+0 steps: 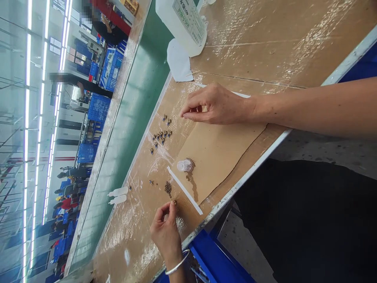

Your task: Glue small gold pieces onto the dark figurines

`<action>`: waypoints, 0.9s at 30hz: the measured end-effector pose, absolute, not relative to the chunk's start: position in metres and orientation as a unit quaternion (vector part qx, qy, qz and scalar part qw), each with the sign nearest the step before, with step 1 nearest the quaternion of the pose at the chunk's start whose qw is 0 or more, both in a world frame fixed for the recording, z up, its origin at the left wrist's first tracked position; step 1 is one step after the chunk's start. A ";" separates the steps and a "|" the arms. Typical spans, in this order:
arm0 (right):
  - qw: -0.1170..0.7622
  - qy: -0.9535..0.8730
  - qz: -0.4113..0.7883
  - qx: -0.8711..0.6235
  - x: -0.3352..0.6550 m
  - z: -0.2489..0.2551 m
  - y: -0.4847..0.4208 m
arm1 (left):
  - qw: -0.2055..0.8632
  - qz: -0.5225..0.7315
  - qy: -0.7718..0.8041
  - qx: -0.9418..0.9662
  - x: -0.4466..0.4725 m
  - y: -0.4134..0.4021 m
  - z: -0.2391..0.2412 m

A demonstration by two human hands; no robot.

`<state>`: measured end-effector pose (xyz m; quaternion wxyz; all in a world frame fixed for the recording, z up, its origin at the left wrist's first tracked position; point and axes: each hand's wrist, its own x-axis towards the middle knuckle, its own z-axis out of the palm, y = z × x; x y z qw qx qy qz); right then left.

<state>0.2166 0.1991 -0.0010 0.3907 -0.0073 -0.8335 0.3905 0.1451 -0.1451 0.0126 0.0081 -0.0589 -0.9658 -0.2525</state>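
My left hand (166, 232), wearing a white bangle, pinches a tiny brass-coloured piece (175, 202) between thumb and fingertip. It is just beside a small pile of similar dark brass pieces (167, 189). My right hand (216, 105) is over the edge of a brown cardboard sheet (226, 151), thumb and forefinger pressed together. Whatever those fingertips hold, if anything, is too small to make out. Near them lies a cluster of small brass parts with blue bits (161, 136). A small clear cup (185, 165) sits on the cardboard, beside a wet streak.
A large white glue jug (187, 29) and a white paper piece (179, 61) are beyond my right hand. Two small white squeeze bottles (118, 195) lie near the table's far edge. A white strip (185, 190) borders the cardboard. Blue crates (218, 259) are below the near edge.
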 end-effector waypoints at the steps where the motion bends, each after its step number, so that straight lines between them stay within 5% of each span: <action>1: 0.396 -0.832 0.388 -0.007 0.217 0.000 0.200 | 0.005 -0.250 -0.966 -0.061 0.145 -0.145 0.013; 6: 0.448 -0.826 0.336 0.058 0.241 0.006 0.172 | -0.009 -0.254 -0.965 -0.067 0.142 -0.147 0.013; 9: 0.380 -0.855 0.305 0.179 0.262 0.004 0.114 | -0.017 -0.262 -0.962 -0.071 0.140 -0.149 0.011; 14: 0.234 -0.910 0.304 0.158 0.255 -0.014 0.023 | -0.028 -0.285 -0.954 -0.085 0.139 -0.152 0.010; 27: 0.258 -0.918 0.266 0.141 0.209 -0.039 -0.012 | -0.034 -0.307 -0.944 -0.114 0.137 -0.151 0.008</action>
